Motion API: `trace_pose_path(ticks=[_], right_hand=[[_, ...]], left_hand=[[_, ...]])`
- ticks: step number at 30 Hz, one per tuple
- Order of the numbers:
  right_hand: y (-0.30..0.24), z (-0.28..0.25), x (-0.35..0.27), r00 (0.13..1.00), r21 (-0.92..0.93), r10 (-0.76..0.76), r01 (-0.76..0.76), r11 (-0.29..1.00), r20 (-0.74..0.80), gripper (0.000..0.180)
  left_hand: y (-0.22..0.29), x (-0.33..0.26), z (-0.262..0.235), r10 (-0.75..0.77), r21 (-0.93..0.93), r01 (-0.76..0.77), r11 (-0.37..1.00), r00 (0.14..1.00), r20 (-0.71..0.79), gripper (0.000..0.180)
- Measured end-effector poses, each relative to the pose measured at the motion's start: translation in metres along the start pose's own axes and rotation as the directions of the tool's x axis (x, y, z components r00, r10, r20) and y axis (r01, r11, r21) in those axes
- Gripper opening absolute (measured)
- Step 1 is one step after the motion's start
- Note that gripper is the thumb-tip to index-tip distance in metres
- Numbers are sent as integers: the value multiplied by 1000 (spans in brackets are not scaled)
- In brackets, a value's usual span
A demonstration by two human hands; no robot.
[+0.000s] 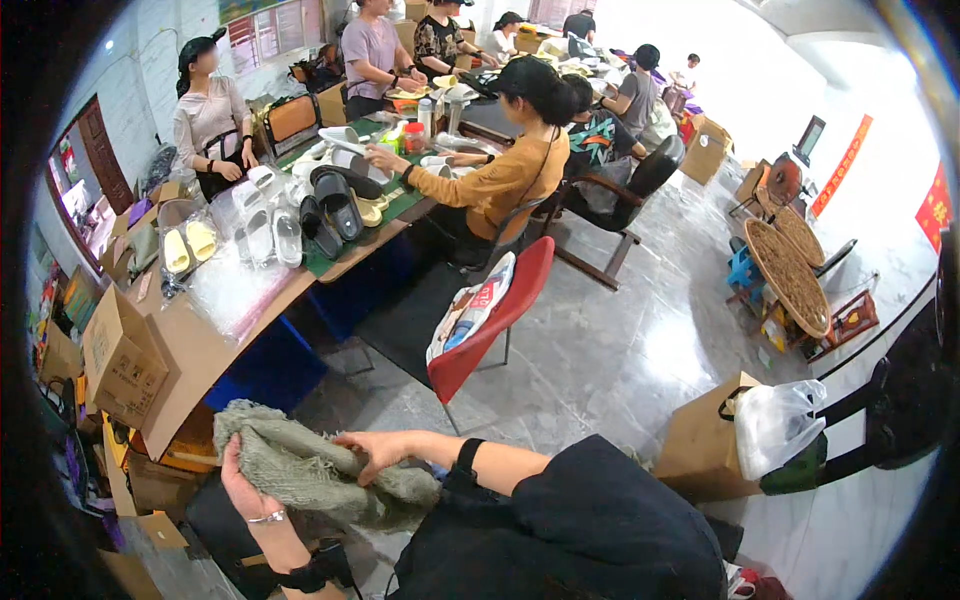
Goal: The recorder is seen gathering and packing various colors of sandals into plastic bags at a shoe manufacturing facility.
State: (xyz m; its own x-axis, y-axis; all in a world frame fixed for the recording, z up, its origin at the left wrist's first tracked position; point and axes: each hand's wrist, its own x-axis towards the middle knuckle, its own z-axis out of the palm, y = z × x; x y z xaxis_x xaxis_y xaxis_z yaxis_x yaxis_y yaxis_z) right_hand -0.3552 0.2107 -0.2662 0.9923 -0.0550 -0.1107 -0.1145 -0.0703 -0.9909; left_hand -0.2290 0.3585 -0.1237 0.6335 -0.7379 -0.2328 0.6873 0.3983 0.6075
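Note:
A crumpled grey-green woven cloth with frayed edges, perhaps a sack, hangs in front of me at the lower left. My left hand grips its left end, the fingers partly hidden behind the weave. With thumb and fingers my right hand holds a fold near the middle of the cloth. Its right end droops toward my dark clothing.
Left of me a long table carries slippers, plastic bags and an open cardboard box. A red chair stands ahead. Several co-workers sit or stand around the table. A box with a white bag is at right.

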Motion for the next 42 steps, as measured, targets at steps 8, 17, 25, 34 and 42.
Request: trace_pose_path(ticks=[8,17,25,34,42], right_hand=[[24,-24,40,843,-595,-314,-8,804,-437,15],[-21,-90,80,906,-178,-39,-40,983,-422,12],[-54,-87,124,953,509,151,3,861,-261,17],[-148,10,118,825,-454,-536,414,789,-181,19],[-151,-10,127,919,-391,-380,313,865,-104,14]], left_hand=[[53,-22,-29,316,58,-316,947,949,17,32],[73,-82,-59,419,-183,-419,889,907,-44,29],[63,-77,-106,593,632,-273,725,713,-373,28],[25,-43,-47,547,601,-344,722,815,-190,60],[18,49,-48,248,932,-247,266,952,181,67]])
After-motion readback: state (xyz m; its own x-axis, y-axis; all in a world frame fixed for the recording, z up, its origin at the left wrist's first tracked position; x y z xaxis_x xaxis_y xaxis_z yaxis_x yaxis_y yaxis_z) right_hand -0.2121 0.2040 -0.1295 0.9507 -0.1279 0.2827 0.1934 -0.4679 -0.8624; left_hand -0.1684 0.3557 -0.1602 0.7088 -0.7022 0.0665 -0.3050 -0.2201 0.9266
